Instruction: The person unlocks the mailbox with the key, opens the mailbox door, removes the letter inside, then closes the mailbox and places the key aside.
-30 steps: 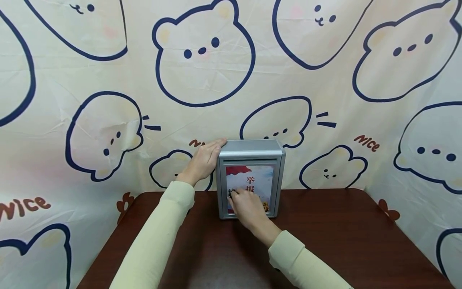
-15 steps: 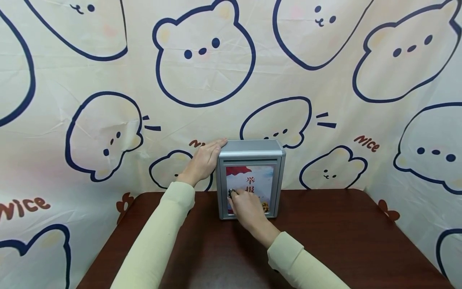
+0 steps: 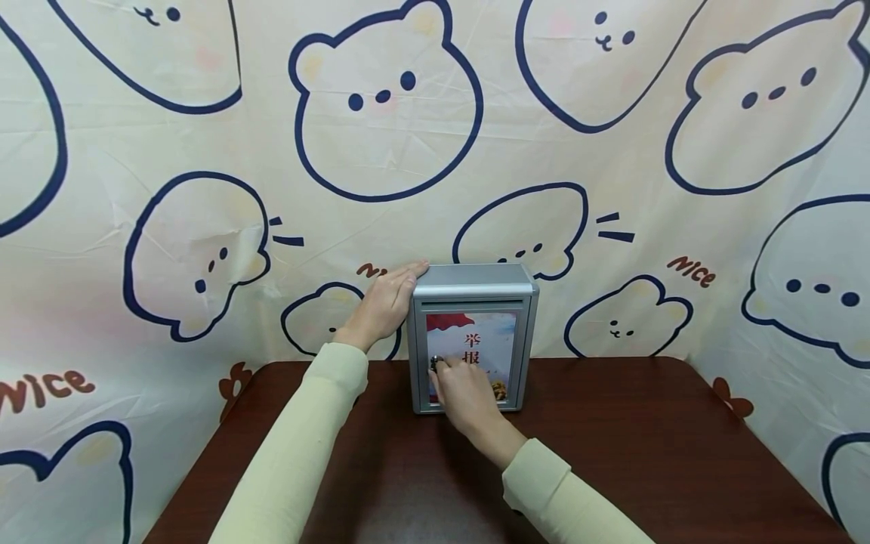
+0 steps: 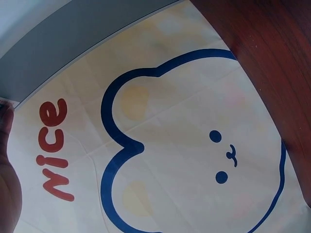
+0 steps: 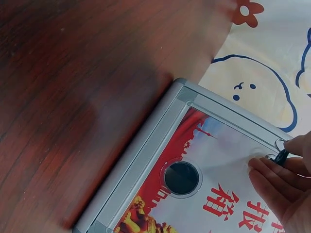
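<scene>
A silver metal box [image 3: 473,280] with a printed front panel stands upright on the table. My left hand [image 3: 382,302] rests on its upper left edge, fingers laid along the corner. Only part of the left hand [image 4: 8,187] shows at the edge of the left wrist view. At the left side of the front panel, my right hand [image 3: 466,393] pinches a small key with a black head [image 5: 281,157]. A metal ring [image 5: 279,144] hangs by the key. The fingers largely hide the lock area, so how deep the key sits cannot be seen.
The box stands on a dark red-brown wooden table [image 3: 612,438], near its back edge. Behind it hangs a cream cloth [image 3: 387,151] printed with cartoon animals. A narrow slot [image 3: 472,306] runs above the panel. A round dark window [image 5: 181,178] sits low on the panel.
</scene>
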Motion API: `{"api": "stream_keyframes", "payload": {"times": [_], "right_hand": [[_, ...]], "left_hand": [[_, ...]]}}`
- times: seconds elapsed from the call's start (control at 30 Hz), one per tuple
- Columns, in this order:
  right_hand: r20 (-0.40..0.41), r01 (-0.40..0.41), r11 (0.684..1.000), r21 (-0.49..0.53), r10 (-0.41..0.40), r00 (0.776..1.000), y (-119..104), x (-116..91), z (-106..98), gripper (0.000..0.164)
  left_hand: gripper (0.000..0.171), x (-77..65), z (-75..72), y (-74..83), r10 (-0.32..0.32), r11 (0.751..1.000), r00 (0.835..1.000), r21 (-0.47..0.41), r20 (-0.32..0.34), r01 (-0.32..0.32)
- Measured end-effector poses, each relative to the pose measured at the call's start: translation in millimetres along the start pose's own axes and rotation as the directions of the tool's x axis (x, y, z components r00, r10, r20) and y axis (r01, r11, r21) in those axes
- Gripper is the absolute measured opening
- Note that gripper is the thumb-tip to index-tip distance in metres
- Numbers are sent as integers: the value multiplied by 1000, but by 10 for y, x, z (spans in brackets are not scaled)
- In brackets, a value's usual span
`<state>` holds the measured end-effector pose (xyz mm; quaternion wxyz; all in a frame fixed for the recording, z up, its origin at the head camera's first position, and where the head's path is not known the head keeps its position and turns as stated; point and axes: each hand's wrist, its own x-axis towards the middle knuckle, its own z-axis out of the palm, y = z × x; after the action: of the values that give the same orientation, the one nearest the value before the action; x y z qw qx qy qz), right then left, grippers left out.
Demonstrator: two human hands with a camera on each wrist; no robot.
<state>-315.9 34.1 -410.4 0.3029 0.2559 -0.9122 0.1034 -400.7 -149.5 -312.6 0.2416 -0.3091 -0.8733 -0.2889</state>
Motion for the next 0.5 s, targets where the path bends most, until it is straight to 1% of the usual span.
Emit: {"api": "stream_keyframes", "payload": {"times": [0.07, 0.13, 0.2, 0.3, 0.37, 0.5], "right_hand": [[1, -32, 998, 55, 32, 999, -4, 5, 0, 27], [16, -84, 987, 139, 82, 996, -7, 12, -1, 33], [53, -150, 957, 249, 142, 989, -8, 20, -8, 40], [124, -247, 890, 382, 216, 969, -8, 33, -18, 47], [158, -289, 856, 428, 244, 957, -11, 42, -28, 49], [182, -333, 831, 446, 280, 943, -18, 52, -28, 52]], "left_hand": [[52, -1, 0, 3, 0, 1000, 1000, -3, -1, 0], [53, -2, 1, 6, 4, 1000, 1000, -9, -3, -4], [53, -2, 2, 2, 7, 1000, 1000, -12, -5, -7], [53, -4, 6, -8, 9, 1000, 1000, -11, -10, -9], [52, -2, 8, -16, 9, 1000, 1000, -10, -15, -9], [52, -6, 18, -14, 4, 1000, 1000, -16, -19, -4]]}}
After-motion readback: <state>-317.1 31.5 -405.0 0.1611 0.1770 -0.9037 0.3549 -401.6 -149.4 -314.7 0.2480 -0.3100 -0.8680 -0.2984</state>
